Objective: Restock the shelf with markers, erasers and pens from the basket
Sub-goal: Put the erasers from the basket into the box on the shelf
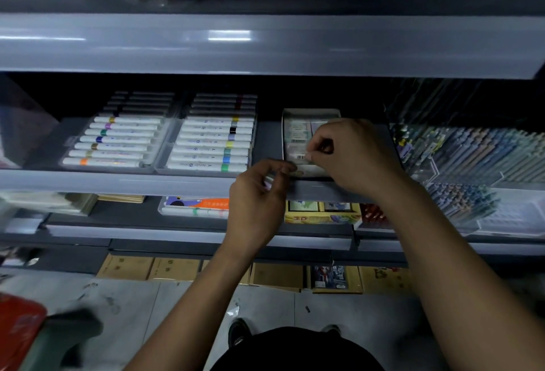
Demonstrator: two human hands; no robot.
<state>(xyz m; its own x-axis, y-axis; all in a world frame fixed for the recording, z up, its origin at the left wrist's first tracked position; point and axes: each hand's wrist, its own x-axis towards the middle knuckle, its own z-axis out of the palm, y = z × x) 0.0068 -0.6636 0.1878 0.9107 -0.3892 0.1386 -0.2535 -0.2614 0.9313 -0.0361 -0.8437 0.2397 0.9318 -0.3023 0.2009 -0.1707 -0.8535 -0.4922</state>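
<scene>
Both hands work at a small open box (309, 111) of erasers (297, 131) that sits on the middle shelf (118, 183), between the marker trays and the pens. The right hand (351, 152) reaches over the box from the right, its fingers curled, thumb and forefinger pinching a wrapped eraser (300, 157) with a barcode label at the front half of the box. The left hand (258, 193) hovers just below and to the left, at the shelf's front lip, with its fingers curled and fingertips drawn toward the thumb near the box's front left corner; something pale shows between them, but what it pinches I cannot tell. The two hands are close, nearly touching at the fingertips. More erasers lie packed in rows in the back half of the box, beyond the right hand. Left of the box, well apart from the hands, two clear trays hold white markers (118, 146) with coloured bands, lying in rows, the second tray (212, 146) just beside the first. To the right of the right forearm stand dense rows of pens (472, 152) in clear holders. A lower shelf (177, 233) carries coloured packets and boxes, and cardboard boxes (174, 269) sit on the floor below. A red basket (17, 326) shows, blurred, at the lower left corner.
</scene>
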